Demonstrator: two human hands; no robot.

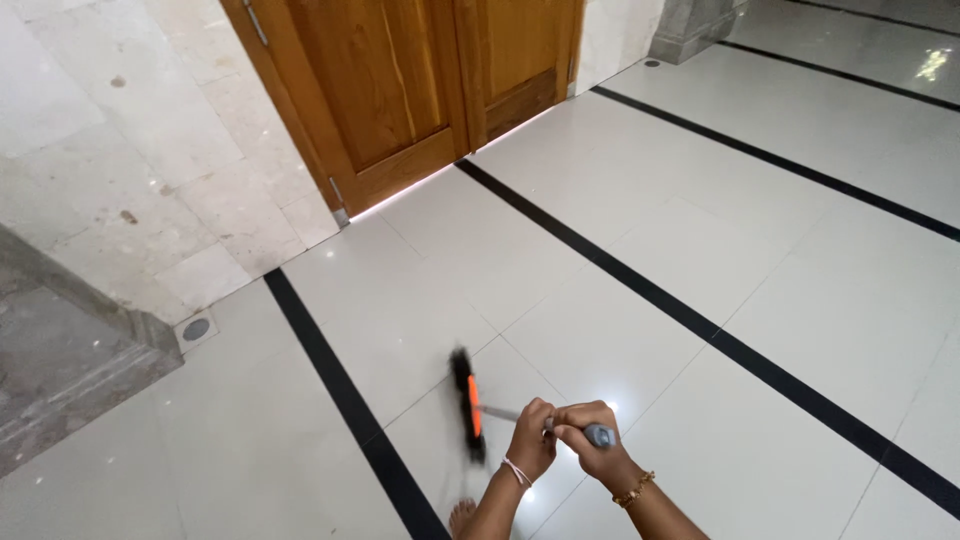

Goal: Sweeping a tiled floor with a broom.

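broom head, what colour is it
Black bristles with an orange band on the broom head, seen in the head view.

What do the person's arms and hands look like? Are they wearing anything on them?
Both forearms are bare, with no sleeves showing and no gloves. The left hand has a thin, pale band around its wrist, a white or light pink bracelet. The right hand has a beaded bracelet in gold and brown on its wrist. I can't make out any rings or a watch.

The floor point(700, 230) is open to the right and ahead; the door point(400, 90) and wall point(130, 150) block the far left.
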